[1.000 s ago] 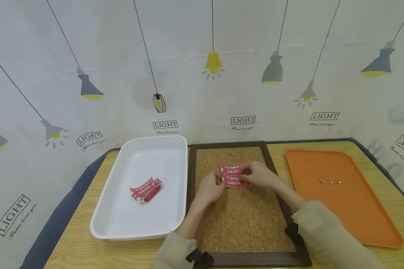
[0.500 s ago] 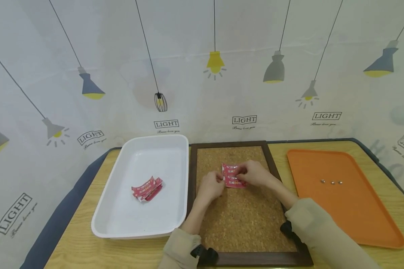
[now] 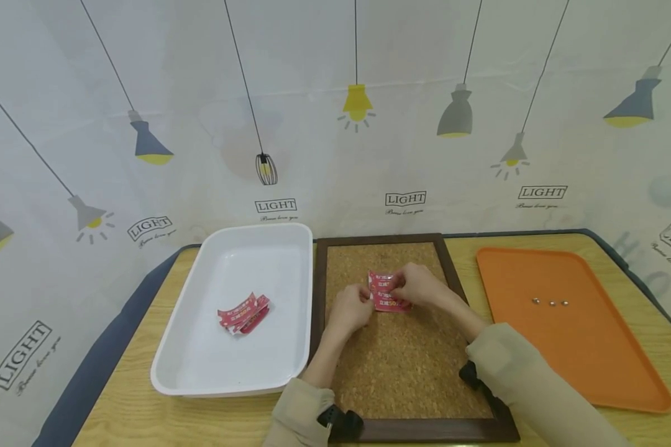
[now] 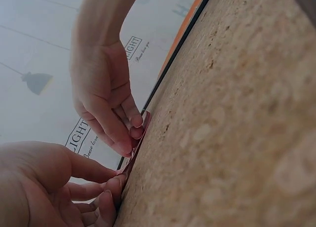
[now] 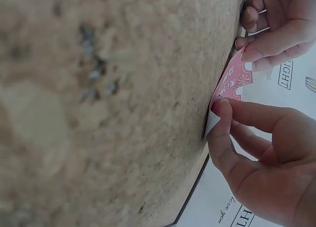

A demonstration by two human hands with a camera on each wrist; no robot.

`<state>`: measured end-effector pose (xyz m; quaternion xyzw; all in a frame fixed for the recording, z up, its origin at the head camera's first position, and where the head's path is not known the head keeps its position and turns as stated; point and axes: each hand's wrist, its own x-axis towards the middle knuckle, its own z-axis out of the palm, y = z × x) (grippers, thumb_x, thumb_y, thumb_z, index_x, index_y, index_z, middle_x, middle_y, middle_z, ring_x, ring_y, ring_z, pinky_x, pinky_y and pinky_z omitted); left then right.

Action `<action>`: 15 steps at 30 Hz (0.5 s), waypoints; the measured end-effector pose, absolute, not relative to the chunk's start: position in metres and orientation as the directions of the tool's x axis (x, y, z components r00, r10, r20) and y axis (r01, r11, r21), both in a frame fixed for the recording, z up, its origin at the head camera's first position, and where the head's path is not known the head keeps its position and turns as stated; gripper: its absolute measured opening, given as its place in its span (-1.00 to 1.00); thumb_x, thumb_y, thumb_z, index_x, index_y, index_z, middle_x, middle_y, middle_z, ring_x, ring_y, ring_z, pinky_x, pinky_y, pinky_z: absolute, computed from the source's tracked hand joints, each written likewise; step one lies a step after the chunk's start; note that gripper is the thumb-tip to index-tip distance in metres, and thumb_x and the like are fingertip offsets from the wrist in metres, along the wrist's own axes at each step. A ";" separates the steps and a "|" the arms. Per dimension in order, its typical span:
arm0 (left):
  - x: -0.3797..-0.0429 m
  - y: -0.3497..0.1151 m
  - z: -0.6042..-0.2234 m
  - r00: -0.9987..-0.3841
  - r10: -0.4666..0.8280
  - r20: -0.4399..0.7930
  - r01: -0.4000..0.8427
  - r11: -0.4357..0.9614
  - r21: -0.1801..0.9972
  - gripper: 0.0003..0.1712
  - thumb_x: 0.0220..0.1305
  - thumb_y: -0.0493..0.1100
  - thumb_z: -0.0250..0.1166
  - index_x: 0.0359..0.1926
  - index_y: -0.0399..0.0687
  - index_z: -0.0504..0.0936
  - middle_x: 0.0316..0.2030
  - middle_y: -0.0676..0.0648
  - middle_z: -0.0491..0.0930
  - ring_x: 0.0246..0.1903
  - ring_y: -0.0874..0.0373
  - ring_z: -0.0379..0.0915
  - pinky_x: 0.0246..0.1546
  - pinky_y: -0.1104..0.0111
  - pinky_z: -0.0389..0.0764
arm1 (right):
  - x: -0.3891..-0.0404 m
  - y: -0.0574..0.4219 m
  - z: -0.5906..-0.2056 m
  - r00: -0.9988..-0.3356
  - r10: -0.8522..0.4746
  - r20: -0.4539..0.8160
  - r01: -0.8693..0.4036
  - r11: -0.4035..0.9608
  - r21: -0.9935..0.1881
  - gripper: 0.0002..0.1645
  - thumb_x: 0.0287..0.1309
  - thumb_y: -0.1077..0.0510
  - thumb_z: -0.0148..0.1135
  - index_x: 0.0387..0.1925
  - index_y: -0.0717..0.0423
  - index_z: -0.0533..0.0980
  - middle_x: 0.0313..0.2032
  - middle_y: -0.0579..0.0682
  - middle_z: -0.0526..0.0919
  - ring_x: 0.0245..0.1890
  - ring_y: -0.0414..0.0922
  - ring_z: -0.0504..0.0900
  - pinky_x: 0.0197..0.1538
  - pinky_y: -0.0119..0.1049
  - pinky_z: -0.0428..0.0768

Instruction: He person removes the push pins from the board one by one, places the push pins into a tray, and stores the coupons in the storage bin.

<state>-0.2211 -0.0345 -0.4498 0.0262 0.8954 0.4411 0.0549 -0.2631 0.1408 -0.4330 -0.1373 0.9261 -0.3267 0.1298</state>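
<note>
Pink-and-white printed coupons (image 3: 381,302) lie one above the other on the cork board (image 3: 402,372). My left hand (image 3: 353,308) pinches their left edge between thumb and forefinger. From the right, my right hand (image 3: 423,288) reaches over the coupons, its thumb and forefinger together on a thumbtack at the lower coupon. The fingertips mostly hide that tack. In the right wrist view, a corner of the coupon (image 5: 213,122) curls up beside the right thumb, showing its white back. Seen edge-on in the left wrist view, the coupon (image 4: 146,119) bends slightly away from the cork.
A white tray (image 3: 300,261) with several more pink coupons (image 3: 243,315) stands left of the board. On the right, an orange tray (image 3: 570,354) holds 3 silver thumbtacks (image 3: 552,303). A dark wooden frame (image 3: 425,429) edges the cork. Behind stands a lamp-printed backdrop (image 3: 313,93).
My right fingertips have shifted slightly left, covering the lower tack that showed a second ago. My left hand keeps its place at the coupons' left edge. The head view has shifted slightly.
</note>
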 end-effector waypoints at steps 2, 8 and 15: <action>-0.221 -0.034 -0.449 -0.992 0.093 -0.089 -0.014 0.607 0.795 -0.89 0.30 -0.32 0.25 -0.20 -0.30 0.63 -0.53 -0.03 0.57 -0.66 0.22 0.44 -0.62 0.42 0.35 | -0.263 0.139 -0.432 -0.933 -0.320 -0.166 -0.145 0.754 -0.641 -0.92 0.25 0.30 0.31 -0.33 0.28 0.67 -0.53 -0.03 0.67 -0.56 -0.20 0.62 -0.50 -0.38 0.54; -0.221 -0.034 -0.450 -0.991 0.097 -0.088 -0.012 0.600 0.800 -0.89 0.30 -0.32 0.25 -0.20 -0.31 0.63 -0.55 -0.03 0.56 -0.67 0.21 0.45 -0.63 0.42 0.35 | -0.261 0.135 -0.431 -0.948 -0.279 -0.152 -0.121 0.759 -0.640 -0.93 0.19 0.32 0.35 -0.40 0.28 0.66 -0.54 0.00 0.66 -0.59 -0.21 0.58 -0.54 -0.41 0.50; -0.221 -0.034 -0.450 -0.991 0.096 -0.089 -0.013 0.601 0.799 -0.89 0.30 -0.32 0.24 -0.21 -0.31 0.62 -0.57 -0.02 0.55 -0.67 0.21 0.43 -0.64 0.42 0.34 | -0.263 0.133 -0.431 -0.941 -0.297 -0.162 -0.129 0.758 -0.640 -0.93 0.15 0.35 0.36 -0.44 0.27 0.66 -0.56 0.00 0.66 -0.60 -0.20 0.60 -0.55 -0.42 0.53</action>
